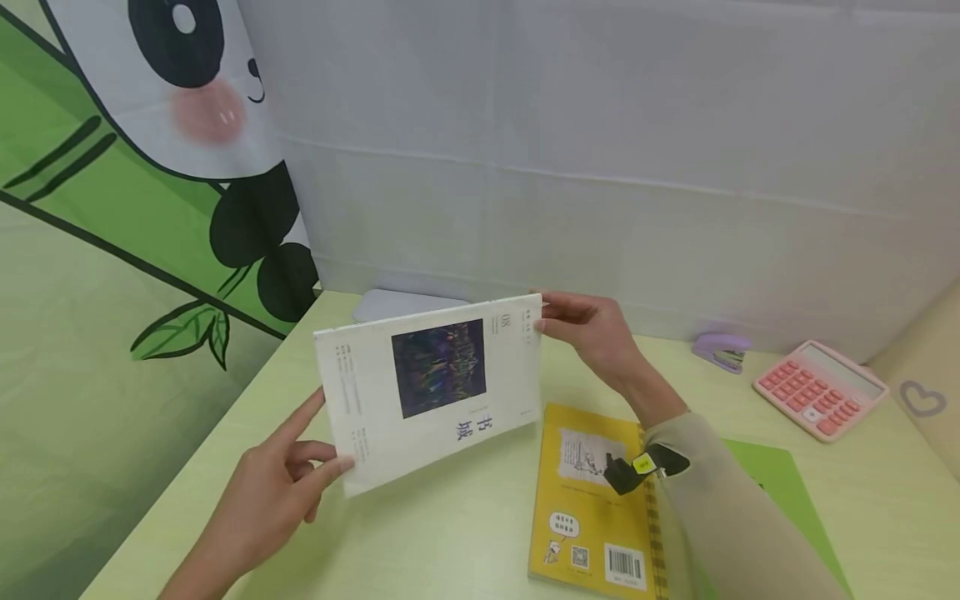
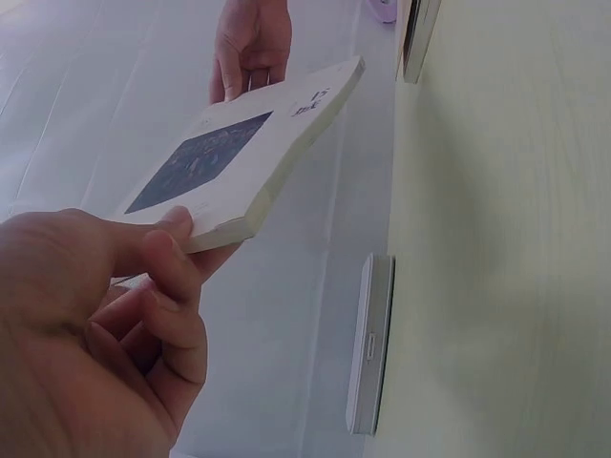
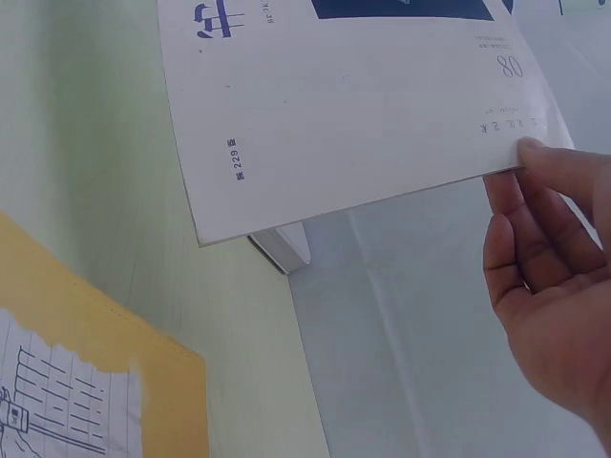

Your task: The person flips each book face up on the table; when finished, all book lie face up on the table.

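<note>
A white paperback book (image 1: 438, 383) with a dark picture on its cover is held tilted above the table, turned sideways. My left hand (image 1: 273, 483) pinches its left edge, thumb on the cover and fingers behind. At the upper right corner my right hand (image 1: 592, 333) pinches the same book between thumb and fingers. In the left wrist view the book (image 2: 229, 153) shows its thick page edge, and the left hand (image 2: 124, 315) grips the near corner. The right wrist view has the right thumb on the cover, the right hand (image 3: 554, 258) at the book's edge.
A yellow book (image 1: 592, 517) lies below the right forearm, beside a green book or folder (image 1: 787, 483) partly hidden by the sleeve. A purple stapler (image 1: 722, 350) and pink calculator (image 1: 821, 389) stand at right. Behind the white book, a pale flat case (image 1: 405, 305) lies near the curtain.
</note>
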`<act>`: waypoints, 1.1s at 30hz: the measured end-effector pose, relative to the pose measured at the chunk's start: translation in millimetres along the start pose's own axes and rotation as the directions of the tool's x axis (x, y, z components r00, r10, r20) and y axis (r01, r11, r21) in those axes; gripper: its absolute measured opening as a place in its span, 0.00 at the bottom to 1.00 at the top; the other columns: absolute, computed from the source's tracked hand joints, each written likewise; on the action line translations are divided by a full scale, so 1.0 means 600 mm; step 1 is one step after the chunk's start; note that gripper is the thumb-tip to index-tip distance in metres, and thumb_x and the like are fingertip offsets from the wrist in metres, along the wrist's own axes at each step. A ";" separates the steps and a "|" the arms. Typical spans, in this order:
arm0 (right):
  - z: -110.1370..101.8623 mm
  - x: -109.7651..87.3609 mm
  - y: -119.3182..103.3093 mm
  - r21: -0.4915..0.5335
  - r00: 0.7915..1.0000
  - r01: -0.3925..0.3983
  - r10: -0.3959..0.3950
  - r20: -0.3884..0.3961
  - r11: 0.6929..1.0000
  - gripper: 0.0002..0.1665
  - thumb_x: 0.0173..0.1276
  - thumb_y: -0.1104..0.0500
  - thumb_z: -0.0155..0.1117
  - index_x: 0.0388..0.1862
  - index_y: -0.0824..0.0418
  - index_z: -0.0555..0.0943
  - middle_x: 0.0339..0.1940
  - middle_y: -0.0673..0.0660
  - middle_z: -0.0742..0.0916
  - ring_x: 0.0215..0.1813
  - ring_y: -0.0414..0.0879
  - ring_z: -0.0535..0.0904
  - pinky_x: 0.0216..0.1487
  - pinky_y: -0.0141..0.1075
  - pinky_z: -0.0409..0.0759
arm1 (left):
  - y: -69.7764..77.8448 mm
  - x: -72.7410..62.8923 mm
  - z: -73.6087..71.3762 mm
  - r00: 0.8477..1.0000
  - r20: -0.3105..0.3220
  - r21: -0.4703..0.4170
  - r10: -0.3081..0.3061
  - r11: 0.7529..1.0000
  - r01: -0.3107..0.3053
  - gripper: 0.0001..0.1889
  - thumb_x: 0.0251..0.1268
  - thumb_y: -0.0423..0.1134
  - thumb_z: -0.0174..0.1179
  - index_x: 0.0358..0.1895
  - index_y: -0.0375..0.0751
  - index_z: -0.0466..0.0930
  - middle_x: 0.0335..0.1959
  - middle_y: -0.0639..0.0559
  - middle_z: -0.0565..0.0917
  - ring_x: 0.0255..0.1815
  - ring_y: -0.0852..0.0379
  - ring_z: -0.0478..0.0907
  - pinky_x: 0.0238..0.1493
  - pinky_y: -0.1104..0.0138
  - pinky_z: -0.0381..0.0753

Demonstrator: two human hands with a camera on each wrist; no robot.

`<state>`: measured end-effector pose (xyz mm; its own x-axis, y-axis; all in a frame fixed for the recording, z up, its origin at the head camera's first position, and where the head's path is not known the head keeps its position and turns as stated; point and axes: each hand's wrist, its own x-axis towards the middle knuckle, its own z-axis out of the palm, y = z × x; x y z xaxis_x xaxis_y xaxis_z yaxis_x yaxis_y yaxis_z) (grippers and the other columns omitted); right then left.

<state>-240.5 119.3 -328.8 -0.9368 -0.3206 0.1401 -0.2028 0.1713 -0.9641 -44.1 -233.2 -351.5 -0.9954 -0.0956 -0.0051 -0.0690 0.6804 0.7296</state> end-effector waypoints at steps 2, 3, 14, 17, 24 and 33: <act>0.000 -0.002 -0.001 -0.009 1.000 0.006 -0.006 -0.021 1.000 0.30 0.71 0.65 0.72 0.72 0.58 0.81 0.49 0.52 0.92 0.52 0.44 0.87 0.65 0.39 0.82 | -0.001 0.002 0.000 1.000 -0.007 -0.047 0.008 0.999 -0.009 0.56 0.67 0.34 0.72 0.87 0.67 0.42 0.41 0.50 0.92 0.15 0.55 0.73 0.19 0.66 0.71; 0.001 -0.003 -0.001 -0.011 0.999 0.005 -0.005 -0.032 1.000 0.31 0.71 0.66 0.72 0.73 0.56 0.80 0.49 0.52 0.92 0.52 0.43 0.87 0.63 0.37 0.82 | -0.003 0.004 0.001 1.000 -0.005 -0.071 0.013 0.997 -0.013 0.59 0.67 0.34 0.72 0.87 0.72 0.38 0.41 0.50 0.92 0.15 0.55 0.73 0.18 0.66 0.71; 0.003 -0.007 0.006 -0.015 0.996 -0.042 0.040 -0.077 0.999 0.29 0.72 0.63 0.73 0.71 0.55 0.82 0.49 0.51 0.91 0.50 0.43 0.87 0.58 0.32 0.84 | -0.011 0.017 -0.003 0.997 0.076 -0.241 0.010 0.970 0.009 0.59 0.67 0.32 0.72 0.85 0.80 0.39 0.42 0.47 0.92 0.14 0.53 0.73 0.15 0.66 0.68; 0.002 -0.007 0.007 -0.014 0.996 -0.068 0.067 -0.053 0.998 0.30 0.73 0.63 0.71 0.73 0.54 0.81 0.52 0.52 0.91 0.51 0.43 0.86 0.57 0.33 0.84 | -0.014 0.020 -0.005 0.996 0.092 -0.267 0.004 0.964 0.021 0.58 0.67 0.32 0.72 0.84 0.80 0.40 0.42 0.47 0.92 0.14 0.53 0.73 0.15 0.66 0.67; -0.006 -0.014 0.017 -0.013 0.985 -0.165 0.165 0.050 0.986 0.38 0.75 0.66 0.67 0.80 0.43 0.73 0.64 0.61 0.87 0.59 0.49 0.85 0.58 0.35 0.84 | -0.015 0.021 0.000 0.994 0.101 -0.293 -0.034 0.954 0.062 0.58 0.68 0.31 0.71 0.84 0.83 0.40 0.43 0.46 0.92 0.13 0.53 0.72 0.15 0.66 0.66; -0.020 -0.022 0.029 -0.146 0.979 -0.147 0.166 0.121 0.978 0.42 0.75 0.64 0.68 0.82 0.37 0.69 0.68 0.58 0.86 0.63 0.52 0.85 0.61 0.42 0.81 | -0.022 0.022 0.010 0.985 0.168 -0.339 -0.040 0.936 0.096 0.58 0.68 0.32 0.71 0.85 0.80 0.40 0.41 0.45 0.91 0.14 0.53 0.71 0.17 0.66 0.69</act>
<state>-235.2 137.6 -344.9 -0.9159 -0.3983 -0.0498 -0.1018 0.3506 -0.9310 -56.9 -239.4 -365.4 -0.9888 0.0002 -0.1491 -0.1378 0.3811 0.9142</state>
